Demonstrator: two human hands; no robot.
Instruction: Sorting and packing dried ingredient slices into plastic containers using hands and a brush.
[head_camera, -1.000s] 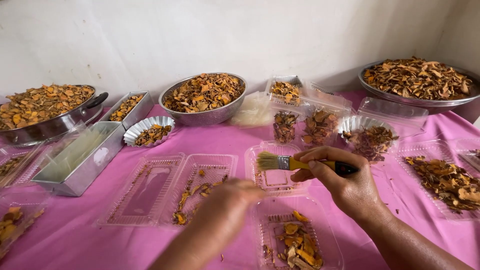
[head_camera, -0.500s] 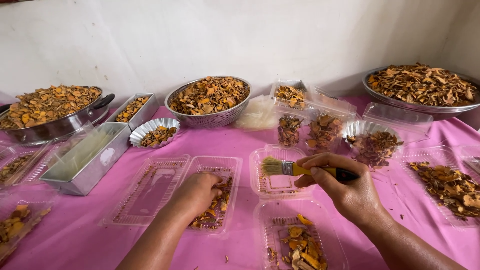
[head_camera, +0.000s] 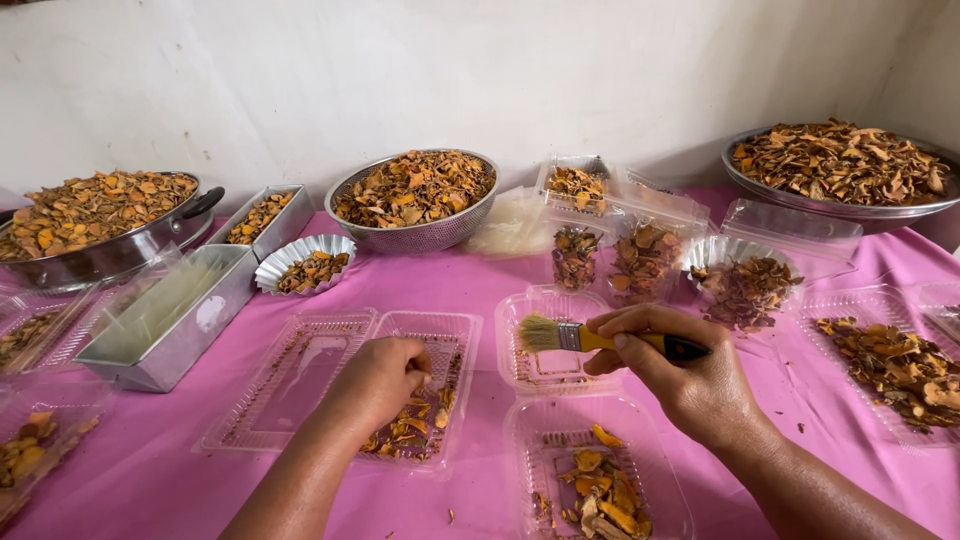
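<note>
Broadly, the pink worktop (head_camera: 500, 285) is crowded with light trays. The hinged clear tray (head_camera: 340, 375) at 7 o'clock holds dried slices (head_camera: 415, 430); the left hand (head_camera: 375, 380) is curled loosely into them and could tip it by pressing the rim. At centre, the right hand (head_camera: 690, 375) pinches a yellow-handled brush (head_camera: 590, 338) over a small tray (head_camera: 550, 345); a hard stroke might scatter crumbs.

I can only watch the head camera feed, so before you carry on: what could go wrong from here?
1. The left hand rests in the open clear plastic clamshell tray; being light, it may slide or tip, spilling the dried orange slices.
2. The yellow-handled brush in the right hand could flick crumbs onto the pink tablecloth.
3. The forearm might knock the nearer clear tray.
</note>
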